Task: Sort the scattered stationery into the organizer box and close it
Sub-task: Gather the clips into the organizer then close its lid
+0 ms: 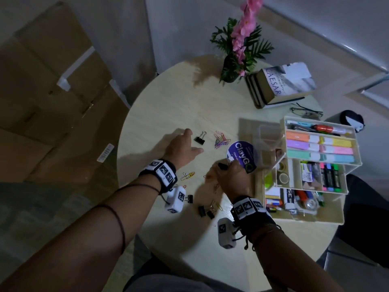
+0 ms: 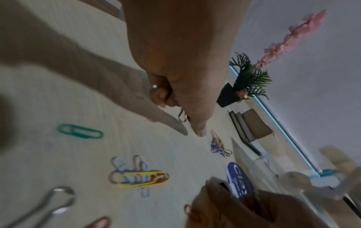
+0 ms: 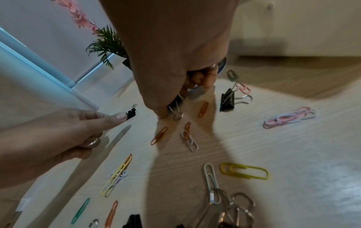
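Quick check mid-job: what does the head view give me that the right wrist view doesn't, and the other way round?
Head only: the open organizer box with its highlighters, the books and glasses.
Right wrist only: close up, the right hand grips a black binder clip, and single paper clips such as the yellow one show clearly.
Both: the left hand reaching toward another binder clip, the scattered clips and the plant.
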Available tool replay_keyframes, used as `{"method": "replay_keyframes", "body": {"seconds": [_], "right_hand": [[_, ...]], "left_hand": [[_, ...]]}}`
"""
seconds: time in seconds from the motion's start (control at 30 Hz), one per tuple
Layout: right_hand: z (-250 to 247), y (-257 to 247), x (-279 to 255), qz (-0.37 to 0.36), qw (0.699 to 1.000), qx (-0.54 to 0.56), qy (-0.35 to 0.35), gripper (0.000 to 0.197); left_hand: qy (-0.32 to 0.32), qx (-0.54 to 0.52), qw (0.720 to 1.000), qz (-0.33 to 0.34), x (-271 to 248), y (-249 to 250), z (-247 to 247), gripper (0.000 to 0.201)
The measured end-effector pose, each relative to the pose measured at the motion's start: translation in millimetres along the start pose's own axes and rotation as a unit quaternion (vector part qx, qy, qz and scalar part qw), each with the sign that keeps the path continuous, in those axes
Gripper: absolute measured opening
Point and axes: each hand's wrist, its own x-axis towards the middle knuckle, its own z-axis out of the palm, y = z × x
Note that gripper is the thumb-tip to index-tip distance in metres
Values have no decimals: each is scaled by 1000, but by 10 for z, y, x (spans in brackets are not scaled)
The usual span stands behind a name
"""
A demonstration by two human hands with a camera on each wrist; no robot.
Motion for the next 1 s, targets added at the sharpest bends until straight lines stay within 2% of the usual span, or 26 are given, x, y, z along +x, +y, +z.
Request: {"method": "replay_keyframes", "body": {"seconds": [0.07, 0.17, 0.3, 0.47, 0.6, 0.73, 0.83, 1.0], "right_hand": [[-7, 4, -7, -8, 1000, -3, 0, 58], [-73, -22, -47, -15, 1000, 12, 2, 48], [-251, 20, -227, -59, 995, 79, 7, 28], [-626, 302, -636, -97, 989, 111, 34, 24], [-1004, 820, -867, -54, 988, 122, 83, 23], [-1498, 1514, -856, 11, 984, 94, 151, 23], [-1796, 2038, -703, 59, 991, 30, 118, 27], [-1916, 2634, -386, 99, 989, -112, -21, 40]], "left_hand": [[20, 17, 1000, -17, 97, 93, 61, 76], [53, 32, 998, -5, 164, 155, 139, 73], [86, 58, 994, 23, 207, 186, 162, 51], [67, 71, 995, 28, 227, 208, 107, 34], [76, 34, 997, 4, 95, 212, 51, 24], [92, -40, 995, 22, -192, 226, 47, 20], [95, -50, 993, 40, -468, 278, 74, 19], [59, -72, 994, 61, -906, 472, 206, 13]]}}
